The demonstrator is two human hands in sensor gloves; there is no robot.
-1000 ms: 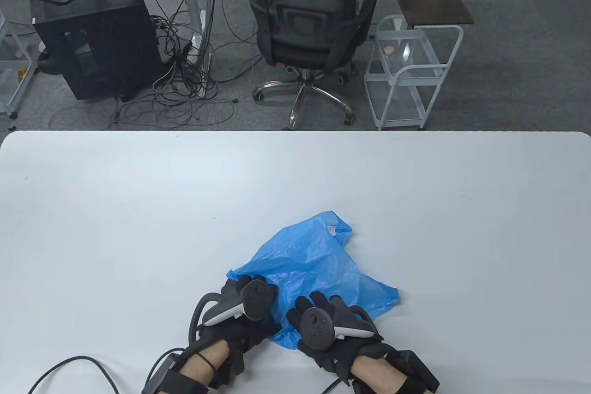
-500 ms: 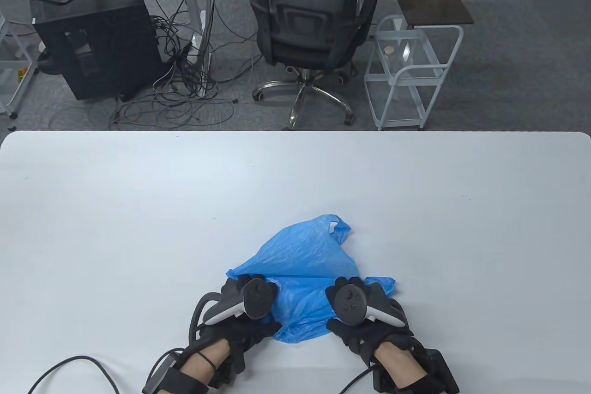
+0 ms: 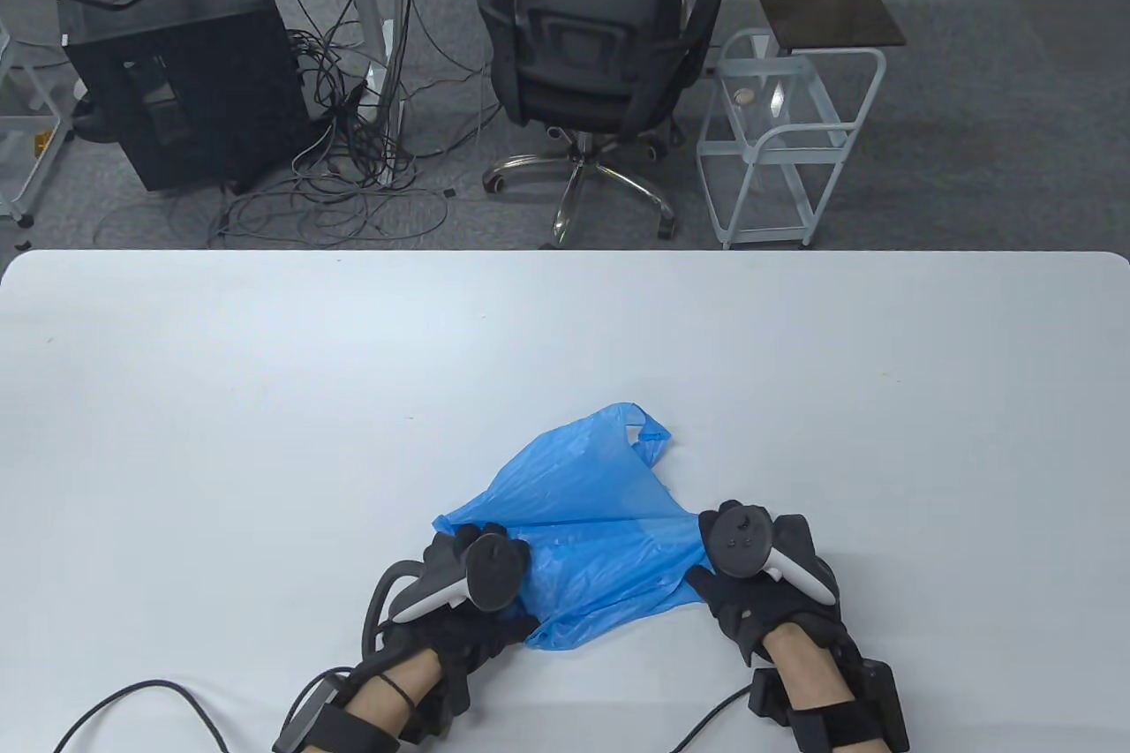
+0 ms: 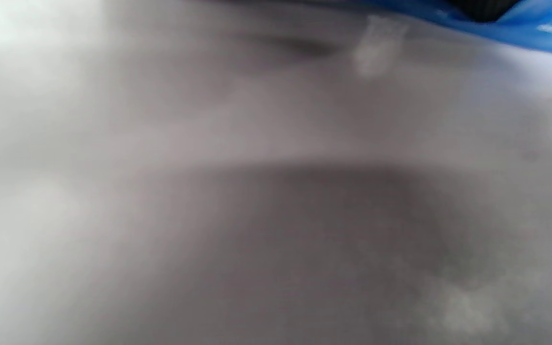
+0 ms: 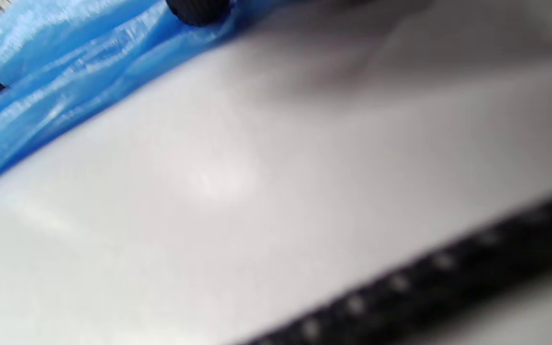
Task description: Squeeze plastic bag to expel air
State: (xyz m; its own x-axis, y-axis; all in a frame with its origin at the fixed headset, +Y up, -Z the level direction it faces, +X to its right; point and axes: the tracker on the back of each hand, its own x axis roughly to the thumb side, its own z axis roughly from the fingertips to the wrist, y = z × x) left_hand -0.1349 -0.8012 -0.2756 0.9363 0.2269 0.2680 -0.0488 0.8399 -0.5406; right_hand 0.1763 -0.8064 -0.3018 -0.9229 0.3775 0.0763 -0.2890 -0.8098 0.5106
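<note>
A crumpled blue plastic bag [image 3: 591, 506] lies on the white table [image 3: 265, 391] near the front middle, its handles pointing to the far side. My left hand [image 3: 459, 563] presses on the bag's left near corner. My right hand [image 3: 750, 563] presses on its right near corner and hides that corner. The bag lies stretched between them. In the left wrist view a dark fingertip [image 4: 484, 7] rests on the blue film [image 4: 534, 28]. In the right wrist view a fingertip [image 5: 199, 10] rests on the bag [image 5: 65, 72]. Both palms face down; the trackers hide the fingers in the table view.
A black cable [image 3: 132, 696] loops on the table at the front left. Beyond the table's far edge stand an office chair [image 3: 591, 56] and a white cart [image 3: 777, 144]. A blurred black strap [image 5: 424, 278] crosses the right wrist view.
My right hand has slid to the right across the bag, from beside the left hand to the bag's right corner, spreading the film flatter. The left hand has stayed put.
</note>
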